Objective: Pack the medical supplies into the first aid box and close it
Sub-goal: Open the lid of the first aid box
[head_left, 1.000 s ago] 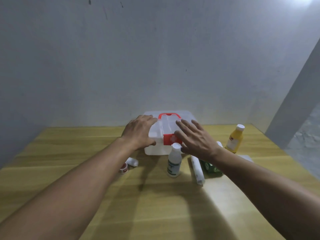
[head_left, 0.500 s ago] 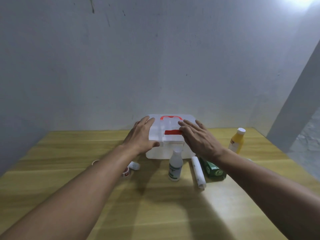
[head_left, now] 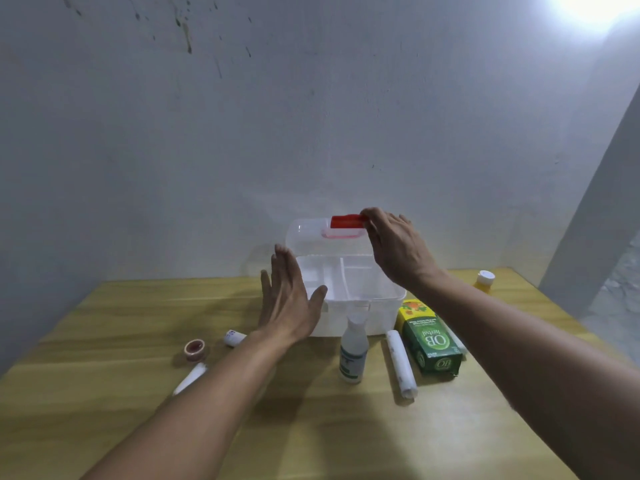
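Observation:
The translucent white first aid box [head_left: 349, 317] stands at the table's far middle with its lid [head_left: 308, 237] swung up and back. My right hand [head_left: 398, 247] pinches the lid's red latch [head_left: 346, 221] at the top. Flat and open, my left hand [head_left: 287, 299] rests against the box's left wall. The divided tray inside looks bare. In front of the box stand a white bottle [head_left: 353, 351], a white roll [head_left: 401, 368] and a green carton [head_left: 429, 337]. A tape roll [head_left: 196, 348], a small white tube [head_left: 234, 337] and a second white roll [head_left: 190, 377] lie to the left.
A yellow bottle with a white cap [head_left: 484, 281] stands at the far right of the wooden table [head_left: 329, 427]. A grey wall rises close behind the box. The table's right edge drops off beside a grey pillar [head_left: 595, 216].
The lid has gone from shut to raised, lifted by my right hand at the red latch. My left hand slid off the lid to the box's left side.

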The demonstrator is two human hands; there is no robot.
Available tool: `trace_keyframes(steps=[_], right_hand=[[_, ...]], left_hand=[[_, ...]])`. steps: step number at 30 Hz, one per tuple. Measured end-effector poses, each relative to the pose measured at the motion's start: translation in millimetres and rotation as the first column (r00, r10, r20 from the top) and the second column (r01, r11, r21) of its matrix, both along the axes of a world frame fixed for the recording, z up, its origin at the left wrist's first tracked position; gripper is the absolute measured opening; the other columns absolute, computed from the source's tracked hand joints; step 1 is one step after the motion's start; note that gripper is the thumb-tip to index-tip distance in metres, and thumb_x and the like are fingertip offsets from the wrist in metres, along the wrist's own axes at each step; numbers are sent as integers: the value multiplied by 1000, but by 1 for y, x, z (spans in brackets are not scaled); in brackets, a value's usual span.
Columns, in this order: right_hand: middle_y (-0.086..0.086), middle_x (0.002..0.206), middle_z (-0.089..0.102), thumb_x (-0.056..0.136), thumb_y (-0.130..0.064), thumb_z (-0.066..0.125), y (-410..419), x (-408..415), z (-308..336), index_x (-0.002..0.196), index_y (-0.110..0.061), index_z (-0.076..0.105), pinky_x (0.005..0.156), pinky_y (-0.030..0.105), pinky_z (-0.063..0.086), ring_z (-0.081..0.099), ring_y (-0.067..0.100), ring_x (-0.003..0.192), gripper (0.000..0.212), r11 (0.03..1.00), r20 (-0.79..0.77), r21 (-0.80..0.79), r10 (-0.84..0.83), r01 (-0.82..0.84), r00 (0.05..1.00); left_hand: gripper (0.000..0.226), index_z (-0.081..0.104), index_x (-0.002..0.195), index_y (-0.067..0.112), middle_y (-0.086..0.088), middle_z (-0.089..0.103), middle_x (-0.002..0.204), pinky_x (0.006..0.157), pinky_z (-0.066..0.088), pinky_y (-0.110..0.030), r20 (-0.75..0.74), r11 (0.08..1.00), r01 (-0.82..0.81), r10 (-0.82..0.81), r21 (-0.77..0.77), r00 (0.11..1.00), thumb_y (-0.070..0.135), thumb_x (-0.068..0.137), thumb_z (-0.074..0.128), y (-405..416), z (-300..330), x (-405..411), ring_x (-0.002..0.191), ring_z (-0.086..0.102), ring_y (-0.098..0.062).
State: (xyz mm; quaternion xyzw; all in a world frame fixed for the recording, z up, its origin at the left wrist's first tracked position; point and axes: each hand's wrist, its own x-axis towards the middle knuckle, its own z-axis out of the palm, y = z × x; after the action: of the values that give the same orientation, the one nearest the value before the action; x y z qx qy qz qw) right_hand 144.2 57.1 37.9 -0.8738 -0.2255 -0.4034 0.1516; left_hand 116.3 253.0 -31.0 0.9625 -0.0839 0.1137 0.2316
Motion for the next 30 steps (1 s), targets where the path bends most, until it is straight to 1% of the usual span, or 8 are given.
trace_keyframes(steps=[3,6,13,20,23,26,28,30], right_hand=[[17,97,71,98,-13,45,1,15,8,111,-4,57,69,49,52,65,37,80,19,1000,30,-5,1,-1,1000],[18,104,71,98,-12,47,2,28,10,113,-3,59,72,52,54,67,38,89,22,1000,21,16,-10,10,1000],[9,110,70,98,-19,47,2,53,12,112,-11,62,79,50,47,65,33,97,22,998,20,48,-51,50,998],[13,121,65,93,-14,53,-2,64,18,120,-11,61,87,59,46,59,34,113,28,997,-26,0,-82,82,996],[15,138,53,95,-11,52,-2,68,17,131,-12,52,98,66,38,46,36,130,37,992,-112,-56,-118,113,987],[13,156,29,97,-9,47,-4,72,16,145,-19,34,110,67,23,22,35,145,51,981,-240,-112,-179,156,954],[10,161,12,96,-6,45,-5,75,17,150,-24,19,111,66,16,7,34,148,62,967,-308,-179,-231,182,923],[9,162,2,93,1,44,-8,76,18,152,-28,10,112,66,14,-1,32,148,74,956,-363,-218,-268,198,893]], left_hand=[[71,-15,152,8,-8,-22,161,121,-14,-38,-8,996,34,-33,78,999,45,102,19,-1,3,9,148,-21,-19],[66,-6,154,9,-7,-12,163,123,-9,-37,-34,992,60,-57,107,998,43,103,18,-3,7,20,150,-14,-18],[66,-4,154,6,-11,-12,163,123,-5,-38,-204,976,100,-60,192,977,34,100,23,-12,12,24,151,-12,-21],[74,-7,153,4,-14,-14,162,122,-8,-44,-177,927,125,-65,353,982,34,96,28,-16,21,31,150,-15,-24],[71,-8,152,2,-16,-15,162,123,-8,-42,-204,915,159,-87,371,975,33,97,25,-18,19,33,150,-14,-26],[69,-9,152,2,-16,-15,162,123,-8,-40,-187,907,163,-95,389,978,35,99,21,-18,12,33,151,-13,-26],[69,-8,152,3,-16,-13,162,123,-8,-39,-177,922,157,-99,353,979,37,99,19,-19,10,34,151,-11,-25],[70,-5,152,2,-15,-9,162,123,-6,-40,-173,932,150,-96,331,980,40,99,19,-20,10,34,151,-8,-25]])
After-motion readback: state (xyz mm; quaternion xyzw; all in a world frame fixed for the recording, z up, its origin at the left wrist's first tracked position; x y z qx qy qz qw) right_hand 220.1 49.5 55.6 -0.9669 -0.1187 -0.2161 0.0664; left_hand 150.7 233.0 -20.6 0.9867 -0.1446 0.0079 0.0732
